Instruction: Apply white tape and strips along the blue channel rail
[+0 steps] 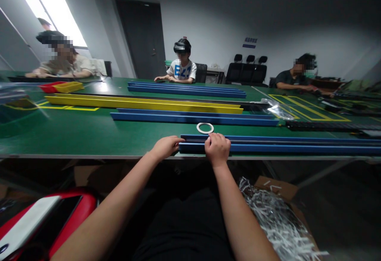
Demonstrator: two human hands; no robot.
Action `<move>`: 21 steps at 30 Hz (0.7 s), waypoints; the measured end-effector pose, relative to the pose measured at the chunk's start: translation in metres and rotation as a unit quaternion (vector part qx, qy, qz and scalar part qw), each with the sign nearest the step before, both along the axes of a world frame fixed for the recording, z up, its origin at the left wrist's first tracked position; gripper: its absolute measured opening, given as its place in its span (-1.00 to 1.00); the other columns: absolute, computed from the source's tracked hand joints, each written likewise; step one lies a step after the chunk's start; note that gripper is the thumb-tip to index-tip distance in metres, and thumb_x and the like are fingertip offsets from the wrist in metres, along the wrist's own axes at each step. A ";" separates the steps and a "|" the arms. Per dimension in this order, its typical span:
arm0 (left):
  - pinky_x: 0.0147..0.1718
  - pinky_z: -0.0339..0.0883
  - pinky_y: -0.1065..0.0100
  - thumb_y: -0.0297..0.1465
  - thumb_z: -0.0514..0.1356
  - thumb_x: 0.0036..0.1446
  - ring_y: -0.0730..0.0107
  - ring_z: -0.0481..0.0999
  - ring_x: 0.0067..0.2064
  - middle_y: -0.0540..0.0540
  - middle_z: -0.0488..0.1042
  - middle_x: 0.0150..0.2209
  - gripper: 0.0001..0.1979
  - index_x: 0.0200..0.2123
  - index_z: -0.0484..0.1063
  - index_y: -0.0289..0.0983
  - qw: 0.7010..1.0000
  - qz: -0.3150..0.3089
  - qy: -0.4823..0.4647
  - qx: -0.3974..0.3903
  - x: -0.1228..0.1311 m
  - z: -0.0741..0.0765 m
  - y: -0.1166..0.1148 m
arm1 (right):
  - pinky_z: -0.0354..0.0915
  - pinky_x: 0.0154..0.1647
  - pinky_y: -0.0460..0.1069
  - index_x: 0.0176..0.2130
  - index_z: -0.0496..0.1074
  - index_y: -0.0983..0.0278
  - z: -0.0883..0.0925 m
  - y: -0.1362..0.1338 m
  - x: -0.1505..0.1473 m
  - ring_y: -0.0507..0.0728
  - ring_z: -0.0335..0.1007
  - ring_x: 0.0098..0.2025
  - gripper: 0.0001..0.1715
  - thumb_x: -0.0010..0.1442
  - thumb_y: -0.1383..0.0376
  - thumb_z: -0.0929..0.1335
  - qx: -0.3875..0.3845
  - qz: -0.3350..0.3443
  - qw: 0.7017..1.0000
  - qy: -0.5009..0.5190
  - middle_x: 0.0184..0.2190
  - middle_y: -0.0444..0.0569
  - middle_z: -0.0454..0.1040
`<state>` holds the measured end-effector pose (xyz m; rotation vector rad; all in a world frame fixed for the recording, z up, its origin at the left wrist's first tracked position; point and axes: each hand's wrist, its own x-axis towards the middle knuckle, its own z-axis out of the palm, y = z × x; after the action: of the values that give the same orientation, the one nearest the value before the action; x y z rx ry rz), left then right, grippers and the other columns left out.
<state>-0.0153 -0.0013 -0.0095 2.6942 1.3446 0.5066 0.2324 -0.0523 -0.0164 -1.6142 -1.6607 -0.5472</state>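
A long blue channel rail (282, 149) lies along the near edge of the green table, with a dark strip running inside its trough. My left hand (165, 146) is closed at the rail's left end, fingertips at the trough opening; whether a small piece sits between them is hidden. Curled over the rail a little further right, my right hand (218, 148) grips its near wall, with the fingers bent into the trough. Just behind the rail, a white tape roll (198, 129) rests flat on the table.
Beyond are another blue rail (149, 117), a yellow rail (143, 103) and more blue rails (184, 90). Red (50, 87) and yellow bins (69, 87) stand at left. Below right is a box of shredded paper (274, 217); below left, a red stool (86, 205). Several people sit around the table.
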 end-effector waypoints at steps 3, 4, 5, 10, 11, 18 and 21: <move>-0.18 0.30 0.41 -0.37 0.11 0.16 0.34 0.52 -0.13 0.00 0.56 -0.11 -0.66 -0.02 0.50 -0.03 1.000 0.006 -0.007 -0.006 0.000 -0.001 -0.001 | 0.01 -0.05 0.09 -0.09 0.48 0.26 0.000 0.000 0.000 0.19 0.27 -0.06 -0.70 0.27 0.28 0.23 -0.001 -0.001 1.000 -0.001 -0.18 0.04 0.52; -0.20 0.30 0.40 -0.36 0.12 0.15 0.34 0.52 -0.15 0.00 0.56 -0.13 -0.67 -0.03 0.51 -0.04 1.000 0.010 -0.009 -0.008 0.000 -0.001 -0.001 | 0.01 -0.05 0.09 -0.09 0.48 0.26 0.000 0.000 0.000 0.19 0.27 -0.07 -0.70 0.27 0.28 0.23 -0.001 -0.001 1.000 0.001 -0.18 0.04 0.51; -0.22 0.30 0.40 -0.35 0.13 0.14 0.33 0.52 -0.16 0.00 0.57 -0.14 -0.67 -0.03 0.50 -0.05 1.000 0.015 -0.012 -0.008 0.000 -0.002 -0.002 | 0.01 -0.05 0.09 -0.10 0.48 0.26 0.000 0.000 0.000 0.19 0.27 -0.07 -0.70 0.27 0.28 0.23 -0.001 -0.001 1.000 0.002 -0.18 0.05 0.51; -0.25 0.29 0.40 -0.31 0.14 0.13 0.32 0.52 -0.20 -0.02 0.58 -0.19 -0.65 -0.01 0.50 -0.08 0.999 0.043 -0.032 -0.005 -0.001 -0.002 -0.005 | 0.01 -0.05 0.09 -0.10 0.47 0.27 0.000 -0.001 -0.001 0.20 0.26 -0.06 -0.70 0.23 0.31 0.23 -0.002 0.004 1.000 0.006 -0.17 0.06 0.51; -0.26 0.29 0.40 -0.31 0.14 0.13 0.33 0.52 -0.21 -0.02 0.58 -0.21 -0.66 -0.02 0.50 -0.08 0.998 0.044 -0.033 -0.002 -0.001 -0.002 -0.007 | 0.01 -0.05 0.09 -0.09 0.47 0.26 0.000 -0.001 0.000 0.20 0.26 -0.05 -0.69 0.22 0.32 0.23 -0.002 0.004 1.000 0.008 -0.16 0.05 0.51; -0.24 0.29 0.39 -0.22 0.13 0.17 0.31 0.53 -0.19 -0.05 0.59 -0.17 -0.69 -0.06 0.54 -0.09 0.995 0.083 -0.045 0.032 -0.002 -0.001 -0.015 | 0.00 -0.06 0.09 -0.14 0.45 0.27 -0.002 -0.002 0.000 0.20 0.28 -0.08 -0.72 0.16 0.35 0.25 0.007 0.006 1.000 0.016 -0.21 0.05 0.51; -0.26 0.30 0.39 -0.22 0.14 0.17 0.30 0.54 -0.19 -0.03 0.60 -0.16 -0.71 -0.08 0.55 -0.04 0.995 0.086 -0.035 0.024 -0.001 -0.001 -0.015 | 0.00 -0.07 0.09 -0.14 0.45 0.27 -0.003 -0.002 0.000 0.20 0.28 -0.09 -0.72 0.17 0.34 0.24 0.008 0.006 1.000 0.017 -0.22 0.04 0.50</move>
<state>-0.0166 -0.0165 -0.0106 2.5837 1.5737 0.6510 0.2328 -0.0547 -0.0193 -1.5920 -1.6362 -0.5215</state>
